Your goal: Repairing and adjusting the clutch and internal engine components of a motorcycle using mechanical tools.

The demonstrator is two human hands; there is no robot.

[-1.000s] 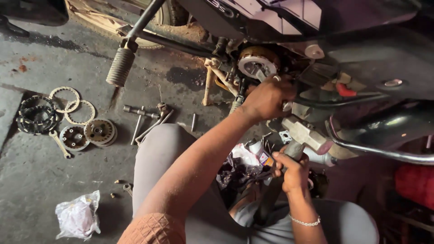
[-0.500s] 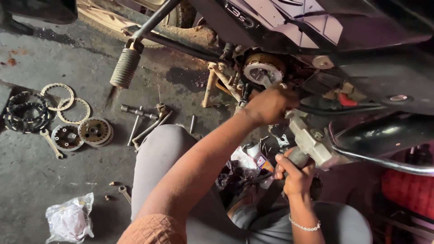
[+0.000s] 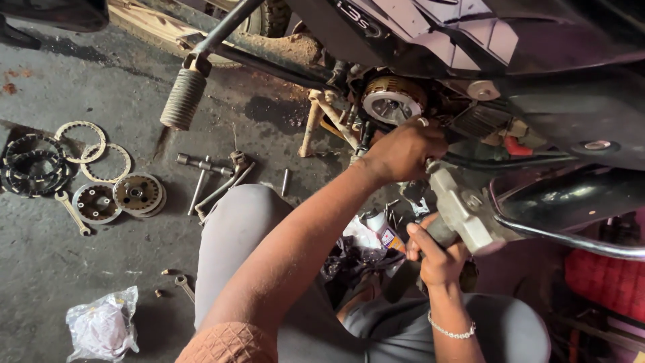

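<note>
Since half a second ago, both hands have barely shifted beside the engine (image 3: pixel 393 101). Left hand (image 3: pixel 403 151) presses a grey metal cover (image 3: pixel 467 212) just below it (fingers curled); right hand (image 3: pixel 437 255) is clamped on the tool handle (image 3: pixel 440 232) under that cover.

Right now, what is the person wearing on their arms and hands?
Both hands are bare, no gloves. The left hand has a silver ring on one of its fingers, and that arm has a short orange-brown textured sleeve at the shoulder. The right hand has a thin silvery beaded bracelet round the wrist.
</note>
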